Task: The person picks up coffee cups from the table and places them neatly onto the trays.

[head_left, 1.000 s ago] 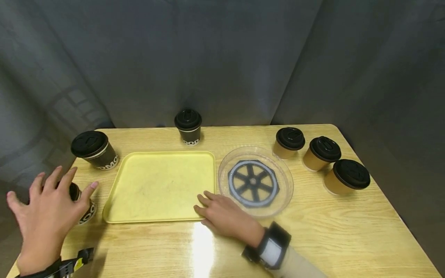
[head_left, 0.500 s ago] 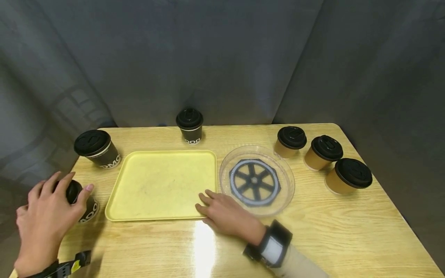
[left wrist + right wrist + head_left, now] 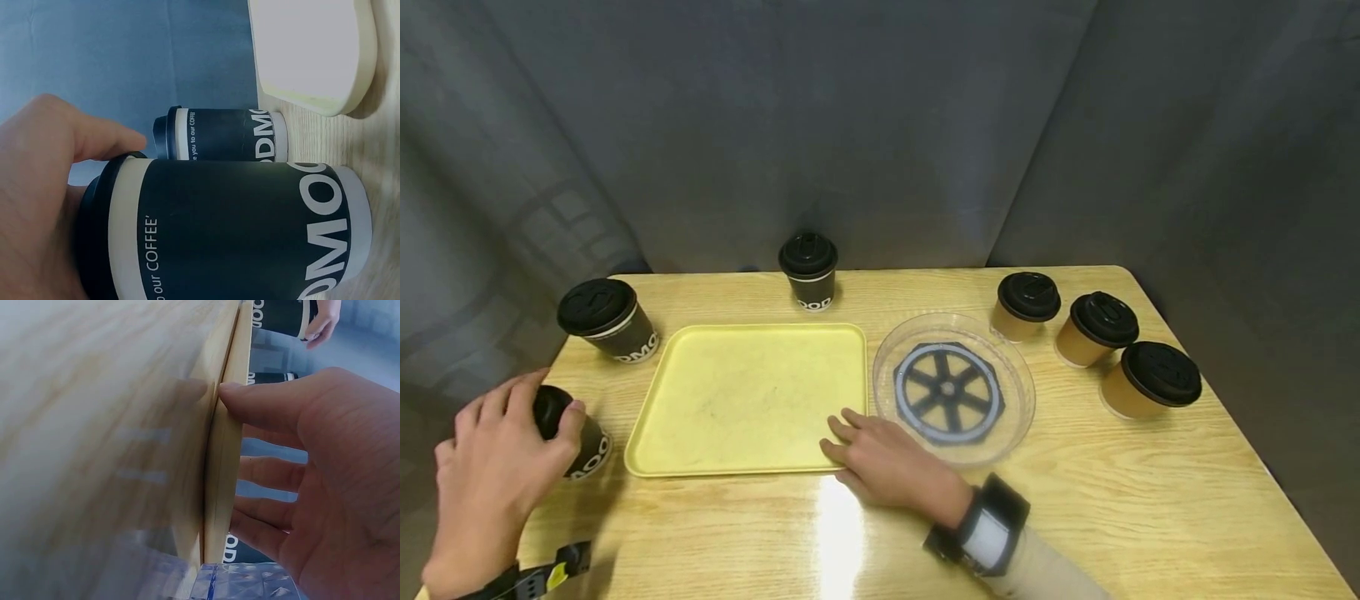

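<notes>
On the table's left side my left hand [image 3: 497, 471] grips the lidded top of a black paper coffee cup [image 3: 589, 450]. In the left wrist view, its thumb lies on the edge of the cup's black lid [image 3: 100, 231]; the other fingers are mostly hidden behind it. The cup stands upright. My right hand [image 3: 887, 462] holds the near right corner of a yellow tray [image 3: 745, 400], which lies flat with nothing on it. Right wrist view: the thumb is against the outer side of the tray's rim [image 3: 224, 469], the fingers reach over the top.
Another black cup [image 3: 617, 329] stands behind the left one, and a smaller black cup [image 3: 812, 287] is at the back. A clear round dish [image 3: 1017, 392] sits right of the tray, over a dark wheel-like pattern. Farther right are three brown cups [image 3: 1127, 396] with black lids.
My left hand has come down onto the near left cup, its spread fingers drawing together around the lid. The right hand stays at the tray's corner.
</notes>
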Available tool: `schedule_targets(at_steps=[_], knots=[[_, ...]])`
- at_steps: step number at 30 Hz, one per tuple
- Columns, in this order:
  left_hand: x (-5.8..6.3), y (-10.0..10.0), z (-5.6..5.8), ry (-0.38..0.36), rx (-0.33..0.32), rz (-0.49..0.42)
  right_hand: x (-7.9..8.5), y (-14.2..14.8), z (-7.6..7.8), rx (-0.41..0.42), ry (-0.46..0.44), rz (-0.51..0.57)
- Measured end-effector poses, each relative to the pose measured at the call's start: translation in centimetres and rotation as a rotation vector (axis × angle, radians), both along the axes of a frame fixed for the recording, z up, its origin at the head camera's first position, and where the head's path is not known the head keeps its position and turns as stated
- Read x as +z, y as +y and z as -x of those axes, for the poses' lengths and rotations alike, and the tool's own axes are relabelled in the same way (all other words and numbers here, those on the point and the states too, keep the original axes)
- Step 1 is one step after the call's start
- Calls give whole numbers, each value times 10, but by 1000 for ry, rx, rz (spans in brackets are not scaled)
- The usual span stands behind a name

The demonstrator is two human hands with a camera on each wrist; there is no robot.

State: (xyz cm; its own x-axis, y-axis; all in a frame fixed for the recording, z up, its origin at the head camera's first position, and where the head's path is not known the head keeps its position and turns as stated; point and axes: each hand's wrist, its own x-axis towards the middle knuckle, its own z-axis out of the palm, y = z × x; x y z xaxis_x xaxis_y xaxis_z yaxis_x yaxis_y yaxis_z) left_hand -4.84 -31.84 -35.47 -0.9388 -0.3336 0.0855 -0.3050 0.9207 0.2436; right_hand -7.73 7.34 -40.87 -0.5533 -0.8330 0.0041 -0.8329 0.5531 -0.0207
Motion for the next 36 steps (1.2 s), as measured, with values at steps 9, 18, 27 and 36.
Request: schedule_targets(at_steps=[9,18,27,36], knots=[[1,0,-1,74,0,-21,-1,-1,0,-5,-11,3],[11,8,6,111,-24,-3,-1,1,1,-21,-29,-3],[21,22,18,178,-95,-12,-2,0,1,-17,-32,-3],[25,33,30,233,-153,-21,-3,1,0,-18,-32,3]])
